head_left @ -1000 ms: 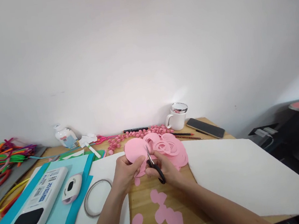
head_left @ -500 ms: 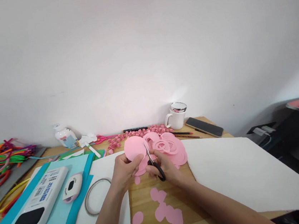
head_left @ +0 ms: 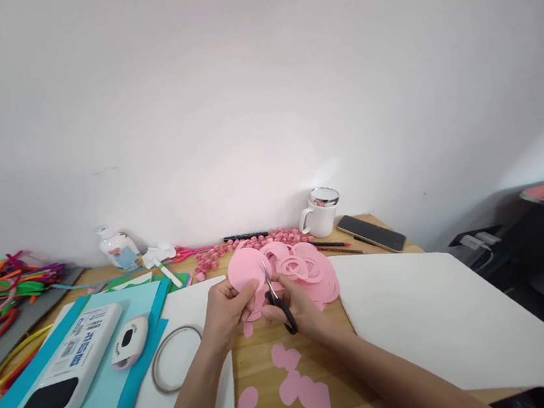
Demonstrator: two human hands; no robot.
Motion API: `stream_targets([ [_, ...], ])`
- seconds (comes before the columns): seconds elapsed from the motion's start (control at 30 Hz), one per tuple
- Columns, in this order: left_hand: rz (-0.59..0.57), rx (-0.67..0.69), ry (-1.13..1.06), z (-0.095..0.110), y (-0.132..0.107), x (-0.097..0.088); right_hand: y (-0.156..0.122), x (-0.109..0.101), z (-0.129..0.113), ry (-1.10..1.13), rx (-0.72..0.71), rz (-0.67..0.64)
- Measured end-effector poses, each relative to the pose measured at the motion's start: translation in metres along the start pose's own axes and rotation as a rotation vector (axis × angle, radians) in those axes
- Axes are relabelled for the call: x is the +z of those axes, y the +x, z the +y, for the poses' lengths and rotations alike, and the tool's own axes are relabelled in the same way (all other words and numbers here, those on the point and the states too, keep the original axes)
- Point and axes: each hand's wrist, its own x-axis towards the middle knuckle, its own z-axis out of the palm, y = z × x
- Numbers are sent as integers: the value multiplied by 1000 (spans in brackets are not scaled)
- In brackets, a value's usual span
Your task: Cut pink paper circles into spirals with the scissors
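Observation:
My left hand [head_left: 226, 312] pinches a pink paper disc [head_left: 246, 267] and holds it upright above the wooden desk [head_left: 261, 369]. My right hand [head_left: 299, 305] grips black-handled scissors [head_left: 276, 295], whose blades cut into the disc's right edge. Right behind my hands lies a pile of pink paper rings and discs [head_left: 309, 272]. Several pink offcuts [head_left: 300, 384] lie on the desk below my hands.
A white sheet [head_left: 437, 316] covers the right side. At left are blue card [head_left: 125, 378], a white power bank [head_left: 74, 361], a small white device [head_left: 129, 341] and a wire ring [head_left: 172, 359]. Pipe cleaners [head_left: 6, 286], glue bottle [head_left: 117, 248], mug [head_left: 321, 211] and phone [head_left: 371, 232] stand farther back.
The scissors have worked slightly further along the disc's edge, and my left hand has turned the disc a little. Otherwise only the view has shifted slightly.

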Motion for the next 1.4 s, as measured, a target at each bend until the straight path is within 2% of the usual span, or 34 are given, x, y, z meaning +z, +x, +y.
stream_targets([
  [0.4,3,15,29,3,-2,4,1,2,0,78,-61,0],
  [0.67,-32,-21,53,2,-2,3,0,2,0,34,-38,10],
  [0.93,-5,21,10,-1,0,0,2,1,11,28,-4,26],
  [1.2,-13,-11,31,-1,0,2,0,1,6,-35,13,14],
  [1.3,15,4,48,0,0,2,0,1,3,-7,-16,25],
  [1.4,-24,-38,51,1,0,2,1,1,0,43,-37,21],
])
